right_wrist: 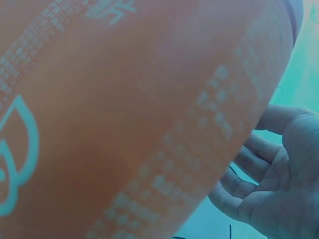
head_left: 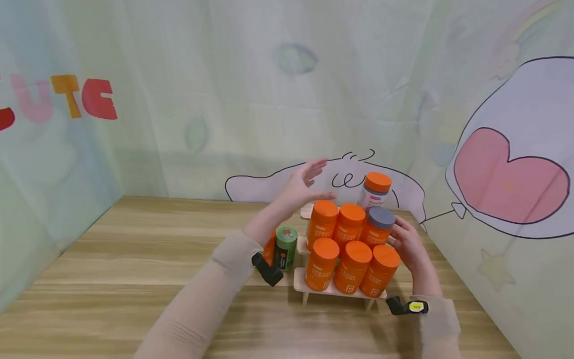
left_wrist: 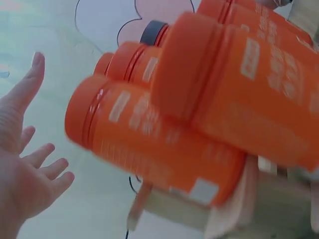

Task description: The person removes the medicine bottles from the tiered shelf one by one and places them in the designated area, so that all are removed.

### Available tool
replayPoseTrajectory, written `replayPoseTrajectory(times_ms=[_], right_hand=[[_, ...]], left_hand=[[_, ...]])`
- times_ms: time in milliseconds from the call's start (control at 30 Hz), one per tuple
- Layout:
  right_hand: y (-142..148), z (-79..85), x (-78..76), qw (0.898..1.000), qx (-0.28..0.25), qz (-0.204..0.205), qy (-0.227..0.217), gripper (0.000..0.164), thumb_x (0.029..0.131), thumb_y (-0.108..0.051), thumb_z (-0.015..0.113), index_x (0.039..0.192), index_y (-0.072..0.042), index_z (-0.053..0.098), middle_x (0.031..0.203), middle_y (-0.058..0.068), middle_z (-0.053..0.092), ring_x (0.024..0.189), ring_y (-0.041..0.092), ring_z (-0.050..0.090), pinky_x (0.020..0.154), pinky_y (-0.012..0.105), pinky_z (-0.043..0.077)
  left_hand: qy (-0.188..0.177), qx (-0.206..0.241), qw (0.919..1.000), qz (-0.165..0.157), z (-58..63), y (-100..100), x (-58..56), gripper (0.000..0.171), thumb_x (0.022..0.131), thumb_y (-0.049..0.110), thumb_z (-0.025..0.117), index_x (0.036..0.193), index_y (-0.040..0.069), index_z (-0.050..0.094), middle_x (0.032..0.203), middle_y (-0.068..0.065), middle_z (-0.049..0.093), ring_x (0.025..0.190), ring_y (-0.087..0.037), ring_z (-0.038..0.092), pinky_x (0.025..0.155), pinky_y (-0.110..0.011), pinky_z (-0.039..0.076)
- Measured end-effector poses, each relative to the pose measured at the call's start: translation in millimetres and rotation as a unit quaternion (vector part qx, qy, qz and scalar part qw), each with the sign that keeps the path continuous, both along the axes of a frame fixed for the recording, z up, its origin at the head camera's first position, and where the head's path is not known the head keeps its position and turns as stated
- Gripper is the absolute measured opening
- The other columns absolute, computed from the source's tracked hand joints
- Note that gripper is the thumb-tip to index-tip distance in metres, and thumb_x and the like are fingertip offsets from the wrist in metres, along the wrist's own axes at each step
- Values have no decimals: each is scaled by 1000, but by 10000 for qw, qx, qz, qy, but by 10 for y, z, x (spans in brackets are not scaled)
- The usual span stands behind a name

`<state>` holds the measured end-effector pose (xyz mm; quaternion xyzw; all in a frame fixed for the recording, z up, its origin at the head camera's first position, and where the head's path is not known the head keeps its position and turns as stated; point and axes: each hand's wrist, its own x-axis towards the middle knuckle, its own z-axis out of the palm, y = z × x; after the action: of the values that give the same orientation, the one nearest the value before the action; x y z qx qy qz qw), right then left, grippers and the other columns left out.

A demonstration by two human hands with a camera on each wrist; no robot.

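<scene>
A tiered wooden rack (head_left: 301,280) holds orange jars. Its lowest step carries three with orange lids, among them the left front jar (head_left: 322,264). Behind these stand two more orange-lidded jars and a grey-lidded orange jar (head_left: 379,227). A jar with a pale label and orange lid (head_left: 375,192) is at the back right. My left hand (head_left: 301,187) is raised by the rack's back left, fingers extended, holding nothing; it also shows in the left wrist view. Beside the grey-lidded jar is my right hand (head_left: 410,244), its fingers loosely bent; an orange jar hides the fingertips in the right wrist view.
Left of the rack stands a green canister (head_left: 286,249), with another orange jar (head_left: 269,249) partly hidden behind my left wrist. The wooden table (head_left: 157,249) runs back to a printed curtain (head_left: 202,99), which also closes off the right side.
</scene>
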<state>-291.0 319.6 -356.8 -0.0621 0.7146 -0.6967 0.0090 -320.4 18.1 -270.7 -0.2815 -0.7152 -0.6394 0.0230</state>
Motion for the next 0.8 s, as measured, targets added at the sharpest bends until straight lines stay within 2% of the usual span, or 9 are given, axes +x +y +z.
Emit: replayPoseTrajectory(times_ms=[233,467,600,800], right_hand=[[1,26,14,10000,-47,12,29,20,105,-26,43,102,-35,61,103,-20,61,100,1,57,86,18,51],[21,14,5,10000,-34,-7,38,18,104,-27,44,103,-35,60,103,-19,61,100,1,58,85,18,51],[32,0,-1,10000,-21,-13,31,19,104,-27,44,102,-35,61,103,-19,62,99,1,58,85,19,51],[18,-3,-11,9998,-104,92,122,24,105,-24,43,99,-36,63,101,-19,63,98,1,59,85,19,51]], left_hand=[[-112,203,9995,193,232,385,-22,69,85,20,77,146,18,44,152,-3,45,142,-19,39,118,-39,31],[-120,308,9991,278,426,726,-60,68,83,24,79,144,23,48,148,4,49,138,-17,44,108,-39,44],[-380,123,9985,371,436,889,-67,69,82,27,80,143,26,49,148,5,50,139,-16,43,108,-40,45],[-533,-583,9953,556,370,997,-43,72,81,29,81,145,22,48,150,-1,47,139,-20,42,111,-43,41]])
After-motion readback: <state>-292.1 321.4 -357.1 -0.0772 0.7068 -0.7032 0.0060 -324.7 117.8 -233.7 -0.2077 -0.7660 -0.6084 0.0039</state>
